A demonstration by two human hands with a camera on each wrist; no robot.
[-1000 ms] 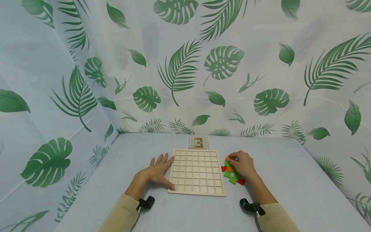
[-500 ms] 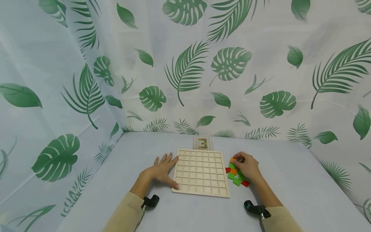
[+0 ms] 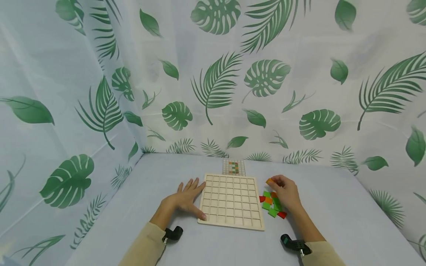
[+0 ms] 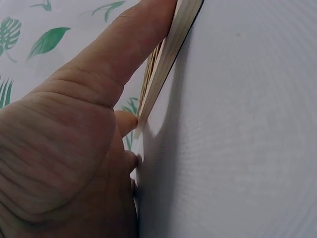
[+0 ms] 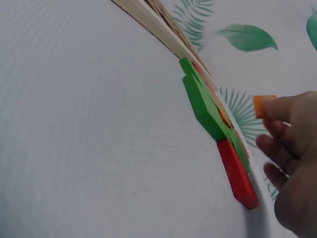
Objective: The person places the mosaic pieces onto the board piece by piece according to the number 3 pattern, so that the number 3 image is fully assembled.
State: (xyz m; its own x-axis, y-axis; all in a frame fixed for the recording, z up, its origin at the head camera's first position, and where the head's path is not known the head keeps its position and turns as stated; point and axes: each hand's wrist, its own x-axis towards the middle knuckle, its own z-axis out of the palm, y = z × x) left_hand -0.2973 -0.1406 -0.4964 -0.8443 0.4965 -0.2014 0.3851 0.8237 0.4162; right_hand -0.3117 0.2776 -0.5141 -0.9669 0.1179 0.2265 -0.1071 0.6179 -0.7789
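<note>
We are pinching an orange tile [image 3: 269,181] in our right hand [image 3: 287,192], right of the grid board's [image 3: 229,202] far end, so the board is lying to that hand's left. Our left hand [image 3: 184,201], fingers spread, is touching the board's left edge.

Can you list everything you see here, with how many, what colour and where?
grid board: one, pale wood, middle of the table
pattern card: one, white with coloured squares, just beyond the board
loose tiles: several, green, orange and red, right of the board; exact count hidden
held tile: one, orange, above the table
table: one, whitish, under everything
curtain: white with green leaves, behind and beside the table
wrist devices: two, black, one per wrist
sleeves: two, beige, on the forearms
left hand: one, at the board's left edge
right hand: one, pinching the held tile
</note>
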